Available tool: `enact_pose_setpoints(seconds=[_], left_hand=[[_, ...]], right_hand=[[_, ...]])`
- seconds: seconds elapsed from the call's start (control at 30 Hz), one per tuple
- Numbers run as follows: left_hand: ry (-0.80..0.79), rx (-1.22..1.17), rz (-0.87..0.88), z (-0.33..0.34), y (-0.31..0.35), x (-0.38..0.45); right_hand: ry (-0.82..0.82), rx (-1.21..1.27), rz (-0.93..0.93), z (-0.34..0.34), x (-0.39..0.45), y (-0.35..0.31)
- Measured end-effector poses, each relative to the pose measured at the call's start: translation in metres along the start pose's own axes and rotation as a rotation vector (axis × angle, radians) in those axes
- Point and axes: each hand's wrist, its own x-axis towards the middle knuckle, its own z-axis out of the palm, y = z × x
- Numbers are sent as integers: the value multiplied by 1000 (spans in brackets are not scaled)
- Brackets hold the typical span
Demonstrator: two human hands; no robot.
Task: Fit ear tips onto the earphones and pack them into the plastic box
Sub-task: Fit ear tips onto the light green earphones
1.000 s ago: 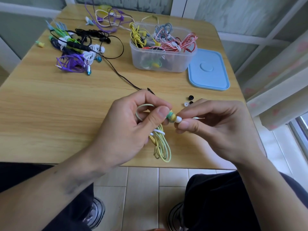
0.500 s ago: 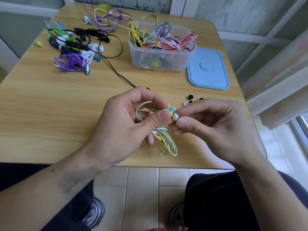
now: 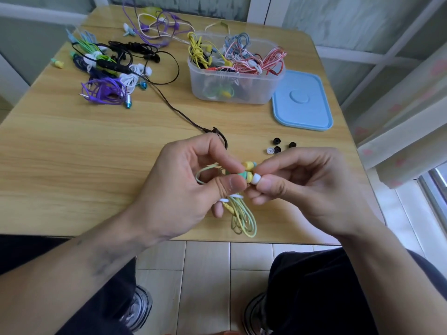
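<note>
Fingers (image 3: 235, 183) of the left hand (image 3: 179, 187) pinch a green earbud (image 3: 244, 176) between thumb and forefinger, just above the near edge of the surface (image 3: 72, 151). Right hand (image 3: 307, 187) meets it from the other side; its thumb and forefinger pinch a white tip (image 3: 256, 178) that sits against the earbud's nozzle end. Whether the tip is fully seated, cannot tell. A second, yellow earbud (image 3: 249, 164) lies just behind the green one, touching the fingers of both hands. The pale green-yellow cord (image 3: 244, 218) is coiled; part loops behind the left fingers, the rest hangs below the hands over the surface edge.

Loose tips (image 3: 278, 146), three black and one white, lie on the surface just beyond the right hand. The clear box (image 3: 237, 90) stands at the far middle, open, filled with yellow, blue, white and red-white earphones. Its blue lid (image 3: 304, 102) lies flat just right of it, touching or nearly so. A pile (image 3: 108, 71) of purple, black, white and green earphones lies far left; one black cord (image 3: 174, 107) trails from it toward the left hand.
</note>
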Motion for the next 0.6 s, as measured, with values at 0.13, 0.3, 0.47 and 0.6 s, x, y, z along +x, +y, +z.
enact_pose_setpoints(seconds=[0.13,0.3,0.47,0.6], left_hand=[[6,61,18,2,0,-1],[7,185,55,4,3,-1],[15,289,118,6,5,-3],[11,310,144,5,5,-3]], right_hand=[[-24,-24,11,-2,-1,1],[-47,-27,23,-4,-1,1],[-64,1,21,-3,0,3],[-67,37,29,-3,0,5]])
